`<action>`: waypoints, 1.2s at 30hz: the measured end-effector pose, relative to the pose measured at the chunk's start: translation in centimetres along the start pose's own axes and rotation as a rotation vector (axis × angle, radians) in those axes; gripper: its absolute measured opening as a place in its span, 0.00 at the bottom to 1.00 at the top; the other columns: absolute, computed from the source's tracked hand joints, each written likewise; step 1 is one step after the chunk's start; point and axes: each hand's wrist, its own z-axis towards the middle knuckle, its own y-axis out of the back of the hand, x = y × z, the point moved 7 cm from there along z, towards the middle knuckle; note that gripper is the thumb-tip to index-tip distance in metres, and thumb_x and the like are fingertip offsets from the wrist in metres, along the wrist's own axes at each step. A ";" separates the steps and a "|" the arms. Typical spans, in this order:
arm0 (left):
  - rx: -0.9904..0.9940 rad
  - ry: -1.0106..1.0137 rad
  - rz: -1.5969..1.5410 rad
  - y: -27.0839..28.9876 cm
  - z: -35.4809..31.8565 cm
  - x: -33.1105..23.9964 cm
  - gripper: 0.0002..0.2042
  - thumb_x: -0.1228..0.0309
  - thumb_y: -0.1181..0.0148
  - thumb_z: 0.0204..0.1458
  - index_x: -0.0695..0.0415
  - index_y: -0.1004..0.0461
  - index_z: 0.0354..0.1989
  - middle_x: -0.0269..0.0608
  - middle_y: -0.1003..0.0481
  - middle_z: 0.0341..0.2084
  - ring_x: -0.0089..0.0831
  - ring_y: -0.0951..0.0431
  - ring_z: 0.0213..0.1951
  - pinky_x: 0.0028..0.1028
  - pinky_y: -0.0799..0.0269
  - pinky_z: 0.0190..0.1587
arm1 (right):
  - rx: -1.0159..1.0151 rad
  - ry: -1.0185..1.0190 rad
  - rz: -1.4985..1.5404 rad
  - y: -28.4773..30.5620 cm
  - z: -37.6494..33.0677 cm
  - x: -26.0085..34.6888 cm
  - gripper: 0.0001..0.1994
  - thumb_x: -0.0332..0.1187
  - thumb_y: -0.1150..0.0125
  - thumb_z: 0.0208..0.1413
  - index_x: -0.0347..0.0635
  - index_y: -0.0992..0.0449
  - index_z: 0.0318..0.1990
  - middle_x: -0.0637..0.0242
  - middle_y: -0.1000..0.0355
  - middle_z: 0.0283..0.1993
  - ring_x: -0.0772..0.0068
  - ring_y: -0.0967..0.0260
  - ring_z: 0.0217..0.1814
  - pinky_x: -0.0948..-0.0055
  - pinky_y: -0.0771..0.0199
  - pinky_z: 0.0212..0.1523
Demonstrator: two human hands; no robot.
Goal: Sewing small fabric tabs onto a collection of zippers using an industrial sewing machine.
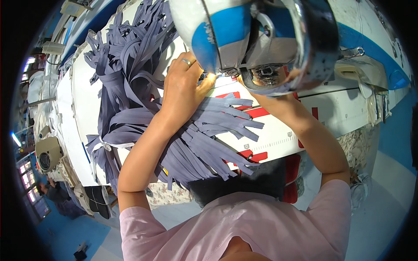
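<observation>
near: bundle of grey-purple fabric strips fanned on the white table, too many to count. left hand, one ring, fingers pressed together on a strip at the needle. right hand hidden under sewing machine head; grip unreadable. far: second strip heap.

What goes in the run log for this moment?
left hand: on purple strips at needle | right hand: hidden behind sewing machine head | table: strip pile

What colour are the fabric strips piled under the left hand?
The fabric strips are greyish purple, seen in the head view.
</observation>
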 end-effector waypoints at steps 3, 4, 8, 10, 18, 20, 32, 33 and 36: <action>0.030 0.026 -0.035 -0.2 0.1 0.2 0.09 0.75 0.31 0.43 0.64 0.24 0.31 0.47 0.27 0.34 0.46 0.27 0.37 0.40 0.30 0.40 | 0.036 -0.060 -0.012 -0.6 -0.6 -0.5 0.07 0.28 0.32 0.45 0.39 0.25 0.31 0.56 0.29 0.25 0.48 0.32 0.32 0.55 0.33 0.36; 0.031 0.028 -0.032 -0.2 0.0 0.3 0.09 0.75 0.31 0.43 0.64 0.24 0.31 0.47 0.27 0.34 0.46 0.27 0.37 0.40 0.30 0.40 | 0.035 -0.060 -0.009 -0.5 -0.7 -0.4 0.07 0.28 0.32 0.45 0.39 0.25 0.31 0.56 0.29 0.25 0.48 0.32 0.32 0.55 0.33 0.36; 0.037 0.042 -0.023 -0.2 0.0 0.3 0.10 0.76 0.31 0.42 0.64 0.24 0.31 0.48 0.28 0.34 0.46 0.27 0.37 0.40 0.31 0.40 | 0.082 -0.116 -0.001 -0.6 -0.9 -0.6 0.06 0.24 0.36 0.45 0.39 0.24 0.33 0.55 0.29 0.26 0.47 0.32 0.33 0.52 0.33 0.37; 0.034 0.042 -0.044 -0.3 0.1 0.2 0.10 0.75 0.31 0.42 0.64 0.24 0.32 0.48 0.27 0.34 0.46 0.27 0.37 0.40 0.31 0.40 | 0.071 -0.123 -0.007 -0.6 -1.1 -0.7 0.06 0.23 0.38 0.45 0.39 0.24 0.33 0.54 0.29 0.26 0.47 0.32 0.34 0.52 0.33 0.38; -0.004 0.029 0.015 -0.1 0.2 0.0 0.11 0.76 0.30 0.41 0.64 0.23 0.33 0.49 0.26 0.35 0.48 0.26 0.39 0.40 0.30 0.42 | -0.005 -0.097 0.062 -0.3 -0.6 -0.5 0.13 0.19 0.43 0.45 0.38 0.23 0.40 0.52 0.26 0.35 0.43 0.31 0.42 0.51 0.31 0.45; 0.038 0.081 -0.003 -0.4 0.3 0.4 0.11 0.75 0.30 0.41 0.64 0.23 0.33 0.49 0.26 0.35 0.48 0.26 0.40 0.40 0.30 0.43 | 0.004 -0.142 0.073 -0.5 -1.4 -0.9 0.13 0.19 0.43 0.45 0.38 0.23 0.40 0.52 0.26 0.37 0.43 0.31 0.43 0.51 0.31 0.46; 0.035 0.020 0.039 -0.4 0.0 0.0 0.12 0.74 0.31 0.42 0.64 0.24 0.34 0.47 0.27 0.34 0.46 0.27 0.38 0.40 0.31 0.43 | 0.012 -0.134 0.038 -0.6 -0.7 -0.6 0.12 0.17 0.43 0.45 0.38 0.23 0.38 0.51 0.26 0.33 0.42 0.30 0.41 0.51 0.30 0.46; 0.032 0.021 0.039 -0.4 0.1 0.1 0.12 0.74 0.31 0.42 0.64 0.24 0.34 0.47 0.27 0.34 0.46 0.27 0.38 0.40 0.31 0.43 | 0.047 -0.117 0.022 -0.7 -0.6 -0.6 0.11 0.17 0.42 0.45 0.37 0.22 0.37 0.52 0.27 0.31 0.43 0.30 0.40 0.52 0.30 0.45; 0.064 0.038 0.024 -0.5 0.1 0.3 0.11 0.74 0.31 0.42 0.64 0.25 0.33 0.47 0.27 0.34 0.45 0.27 0.39 0.40 0.32 0.43 | 0.006 -0.123 0.053 -0.1 -0.1 -0.2 0.09 0.17 0.42 0.45 0.37 0.23 0.36 0.52 0.26 0.30 0.43 0.30 0.39 0.53 0.30 0.44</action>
